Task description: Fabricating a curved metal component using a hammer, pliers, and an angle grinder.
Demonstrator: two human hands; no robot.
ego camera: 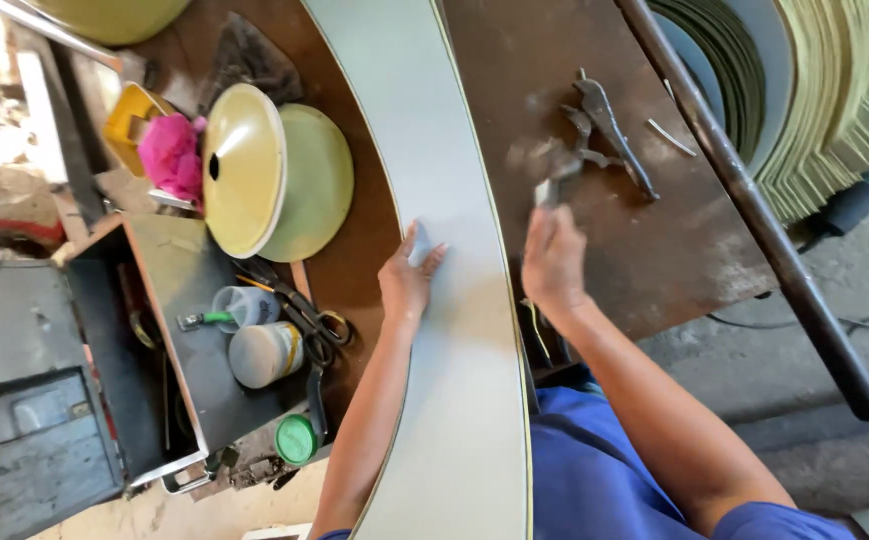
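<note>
Rusty brown bench (pixel 654 230) | left hand (pixel 409 280) flat, open on long curved grey metal strip (pixel 454 400) | right hand (pixel 554 262) clamped on blurred small metal tool (pixel 554 175) beside strip | risk: strip slides, edge cuts palm

Both bare arms reach forward from the bottom of the view, roughly parallel and a little apart. The left hand (pixel 409 280) lies palm down, wrist straight, with its fingers (pixel 430 258) spread and stretched forward, the thumb angled off to the side; it presses flat and grips nothing. Its forearm runs long and slim back toward the lower edge. The right hand (pixel 552 262) is curled into a closed fist, knuckles up, back of the hand toward the camera, clenched around something thin that sticks out ahead of it. The right forearm slants back to a blue short sleeve at the shoulder.
</note>
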